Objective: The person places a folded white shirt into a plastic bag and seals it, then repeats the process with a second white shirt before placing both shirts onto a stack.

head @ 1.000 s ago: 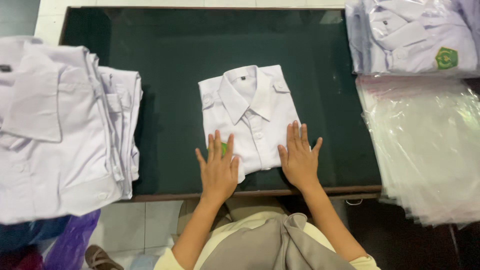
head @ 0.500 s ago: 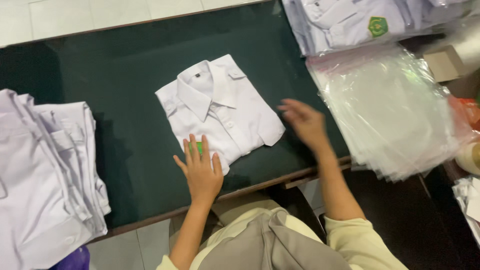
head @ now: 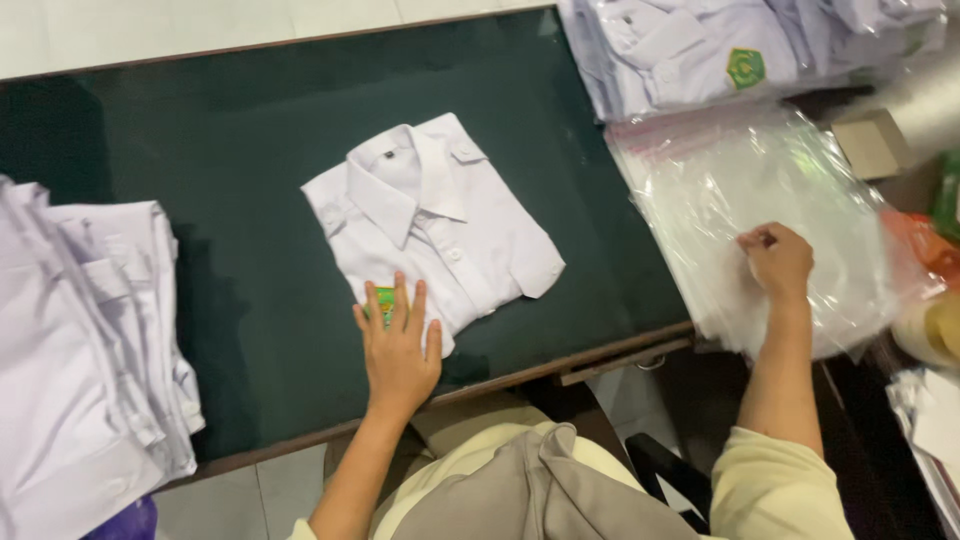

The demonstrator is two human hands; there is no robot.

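Under left hand, half-hidden green badge

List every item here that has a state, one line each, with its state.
folded white shirt: folded flat, collar buttoned
left hand: flat on the shirt's near edge
right hand: pinching the top clear bag
clear plastic bags: stacked flat, empty
bagged shirts: packed, piled
loose shirt pile: folded, stacked

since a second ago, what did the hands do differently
The right hand left the folded white shirt and went out to the right, where its fingers now pinch the top of the clear plastic bags. The left hand stays flat on the shirt's near edge; the shirt still lies on the dark green table.
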